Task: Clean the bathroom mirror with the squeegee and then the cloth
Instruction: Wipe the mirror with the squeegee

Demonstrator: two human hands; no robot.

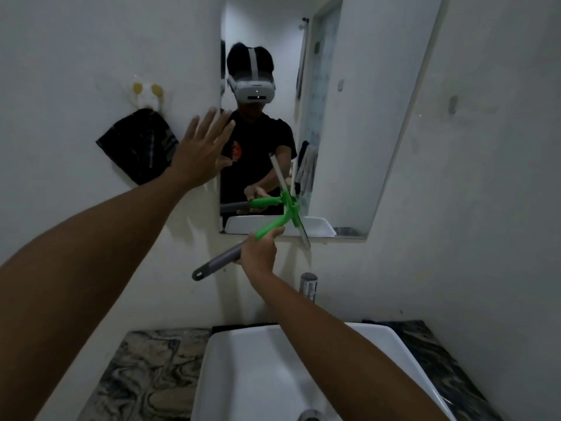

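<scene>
The mirror (334,123) hangs on the white wall above the sink. My right hand (259,253) grips the squeegee (273,224) where its green neck meets the grey handle. Its blade lies slanted against the mirror's lower edge, near the middle. My left hand (202,147) is flat with spread fingers against the wall at the mirror's left edge and holds nothing. A dark cloth (138,147) hangs from a wall hook left of the mirror, just beside my left hand.
A white sink (236,375) sits below on a marbled counter (142,375). A chrome tap (309,287) stands behind the basin under the mirror. A person with a headset is reflected in the glass.
</scene>
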